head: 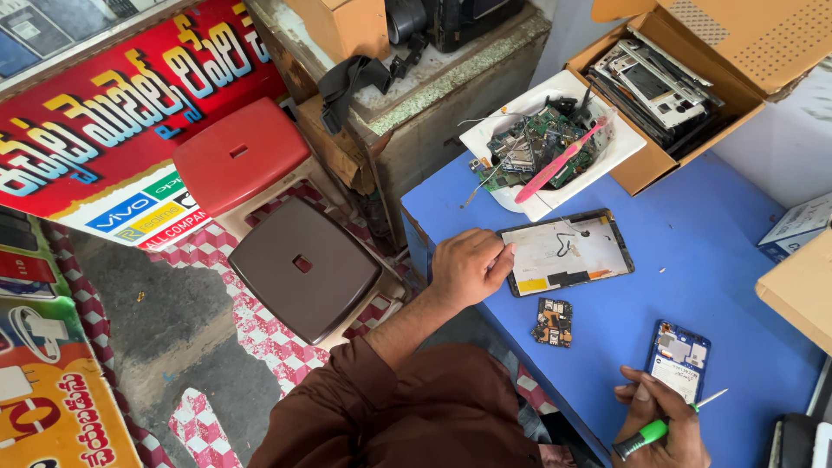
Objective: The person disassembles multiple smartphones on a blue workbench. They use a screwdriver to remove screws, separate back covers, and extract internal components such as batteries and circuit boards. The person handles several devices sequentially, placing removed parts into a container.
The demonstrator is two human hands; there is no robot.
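On blue tabletop [728, 225] | left hand [468, 267] curled, touches opened phone [568, 251] edge | right hand [663, 420] grip holds green screwdriver [663, 426] beside small phone [678, 359] | circuit board [553, 322] between

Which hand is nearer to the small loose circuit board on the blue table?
Left. The left hand rests just up-left of the small circuit board; the right hand, holding a green-handled screwdriver, is farther, down-right.

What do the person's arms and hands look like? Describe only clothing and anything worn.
Both hands are bare: no gloves, rings or watch show on the left hand or the right hand. The left arm wears a dark brown sleeve, loose and pushed up to the elbow. The right arm is out of frame.
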